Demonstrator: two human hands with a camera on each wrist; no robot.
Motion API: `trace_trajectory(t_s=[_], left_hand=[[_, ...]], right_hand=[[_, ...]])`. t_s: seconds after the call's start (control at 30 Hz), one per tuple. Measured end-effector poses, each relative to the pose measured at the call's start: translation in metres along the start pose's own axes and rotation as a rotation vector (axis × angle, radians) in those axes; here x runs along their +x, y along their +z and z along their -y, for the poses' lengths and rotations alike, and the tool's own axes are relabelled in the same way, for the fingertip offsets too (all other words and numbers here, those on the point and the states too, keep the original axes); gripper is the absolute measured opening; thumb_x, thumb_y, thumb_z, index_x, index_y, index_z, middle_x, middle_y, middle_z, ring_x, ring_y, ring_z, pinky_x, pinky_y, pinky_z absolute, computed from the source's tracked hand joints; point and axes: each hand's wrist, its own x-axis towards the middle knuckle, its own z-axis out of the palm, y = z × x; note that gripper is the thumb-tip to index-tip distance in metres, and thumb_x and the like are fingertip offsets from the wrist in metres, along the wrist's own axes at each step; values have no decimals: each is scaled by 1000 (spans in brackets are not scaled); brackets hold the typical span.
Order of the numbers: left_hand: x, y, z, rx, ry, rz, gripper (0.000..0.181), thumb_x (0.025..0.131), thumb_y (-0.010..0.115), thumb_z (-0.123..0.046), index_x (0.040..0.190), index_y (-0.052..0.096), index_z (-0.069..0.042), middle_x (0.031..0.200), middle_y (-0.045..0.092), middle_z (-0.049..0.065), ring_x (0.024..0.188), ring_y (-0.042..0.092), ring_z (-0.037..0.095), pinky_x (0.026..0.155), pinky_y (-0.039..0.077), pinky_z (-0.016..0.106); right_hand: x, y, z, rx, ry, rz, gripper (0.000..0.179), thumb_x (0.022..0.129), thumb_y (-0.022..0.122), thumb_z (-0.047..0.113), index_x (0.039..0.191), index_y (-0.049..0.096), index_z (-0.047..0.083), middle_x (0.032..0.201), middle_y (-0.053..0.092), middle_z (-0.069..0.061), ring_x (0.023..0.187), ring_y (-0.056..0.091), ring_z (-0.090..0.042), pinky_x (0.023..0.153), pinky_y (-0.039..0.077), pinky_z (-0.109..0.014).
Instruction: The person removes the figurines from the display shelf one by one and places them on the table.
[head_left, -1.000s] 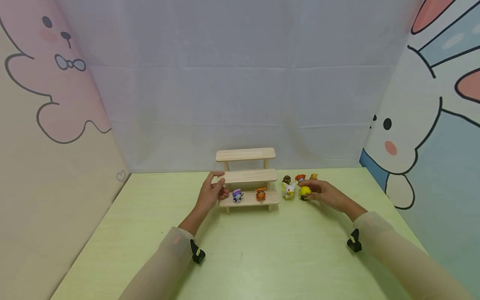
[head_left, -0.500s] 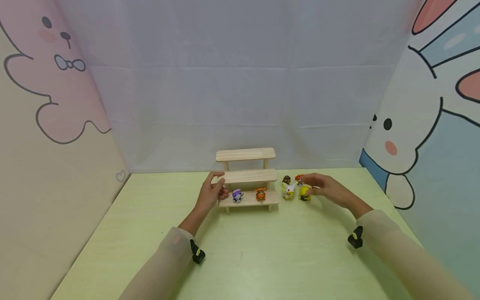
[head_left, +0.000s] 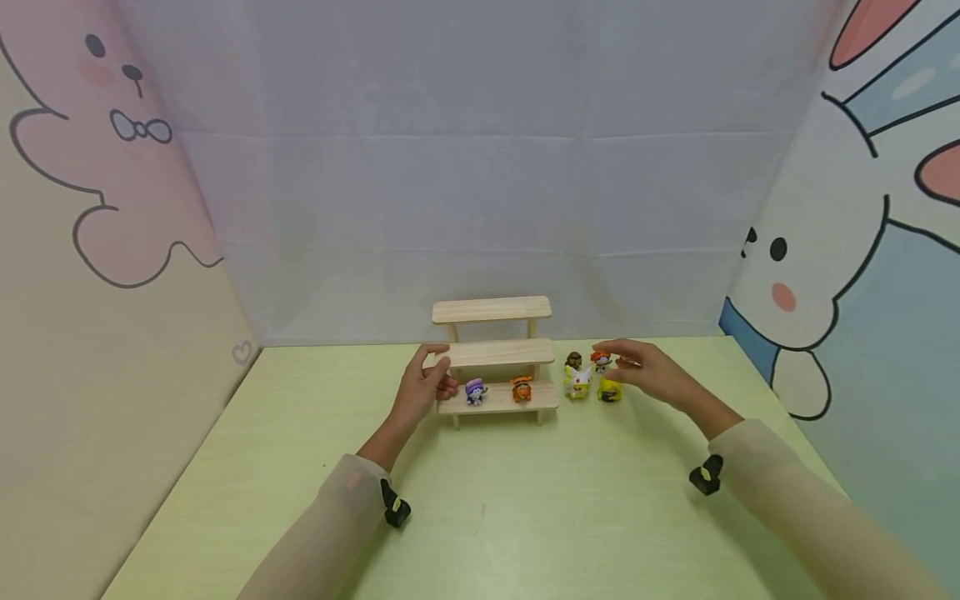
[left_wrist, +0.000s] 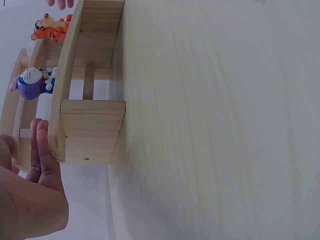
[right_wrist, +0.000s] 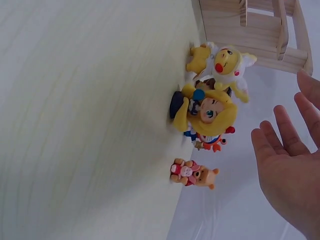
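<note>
The work in hand looks like stocking the wooden rack [head_left: 495, 354] with toy figures, and the step is the choice of the next figure. At the centre of the head view the left hand [head_left: 423, 390] steadies the rack at its left end, thumb over the middle shelf and fingers curled against the lower edge; the left wrist view shows the fingertips [left_wrist: 44, 150] pressed to the side panel.

Two figures stand on the bottom shelf, a purple one [head_left: 474, 390] and a tiger [head_left: 522, 387].

Right of the rack, on the green table [head_left: 525, 517], stands a small cluster: a white figure [head_left: 578, 382], a yellow figure [head_left: 609, 388], a brown figure [head_left: 573, 360] and a red-haired figure [head_left: 600, 358] behind them. The right wrist view also shows a small bear [right_wrist: 192, 175] at the far side of the group.

The right hand [head_left: 645, 373] hovers just above the cluster, fingers [right_wrist: 285, 132] spread and straight, palm toward the toys, gripping nothing. Whether a fingertip brushes the red-haired figure cannot be told from the head view; the wrist view shows clear air between palm and toys.

The next move probably calls for a narrow pinch on one figure, since they stand touching or nearly so and a wide grasp could topple its neighbours. It also needs the left hand's brace on the rack.
</note>
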Motion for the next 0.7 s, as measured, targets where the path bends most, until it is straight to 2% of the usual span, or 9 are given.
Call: trace_trajectory(t_s=[0.23, 0.4, 0.53, 0.7], left_hand=[[0, 0, -1, 9, 3, -2, 37, 109, 56, -23, 145, 54, -11, 85, 73, 25, 68, 72, 20, 61, 60, 24], [0, 0, 1, 11, 8, 2, 38, 109, 56, -23, 145, 54, -10, 86, 72, 27, 69, 72, 21, 61, 60, 24], [1, 0, 1, 6, 4, 2, 38, 109, 56, -23, 145, 54, -11, 85, 73, 26, 68, 72, 19, 61, 60, 24], [2, 0, 1, -9, -1, 9, 38, 109, 56, -21, 145, 53, -10, 80, 73, 21, 66, 71, 18, 61, 61, 24]], right_hand=[[0, 13, 18, 40, -71, 26, 48, 103, 65, 16, 148, 54, 4, 153, 47, -22, 143, 42, -49, 111, 43, -62], [0, 24, 28, 56, -113, 66, 45, 104, 64, 14, 147, 54, 3, 153, 49, -19, 145, 42, -42, 117, 39, -54], [0, 31, 33, 75, -117, 82, 45, 104, 64, 12, 147, 54, 3, 152, 50, -20, 144, 43, -41, 117, 42, -46], [1, 39, 36, 134, -114, 97, 46, 102, 67, 12, 146, 55, 7, 152, 51, -18, 144, 44, -40, 114, 45, -43]])
